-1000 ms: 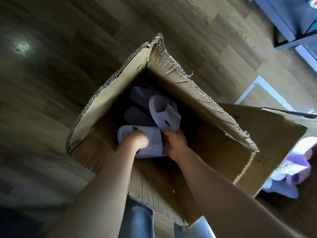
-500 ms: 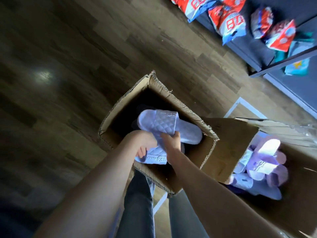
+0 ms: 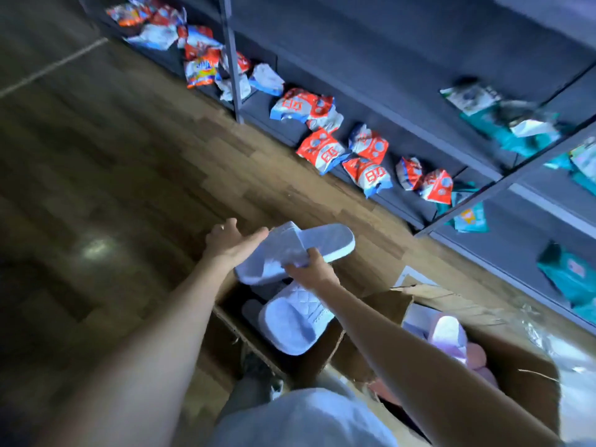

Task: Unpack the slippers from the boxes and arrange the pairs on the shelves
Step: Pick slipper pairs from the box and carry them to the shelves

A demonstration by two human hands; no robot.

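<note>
My right hand (image 3: 309,271) grips the slipper (image 3: 325,241) at its strap. My left hand (image 3: 230,245), fingers loose, steadies the toe. I should collect its mate (image 3: 290,327) before shelving.

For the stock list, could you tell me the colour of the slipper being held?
The slipper is pale lavender-blue, clearest in the head view.
</note>
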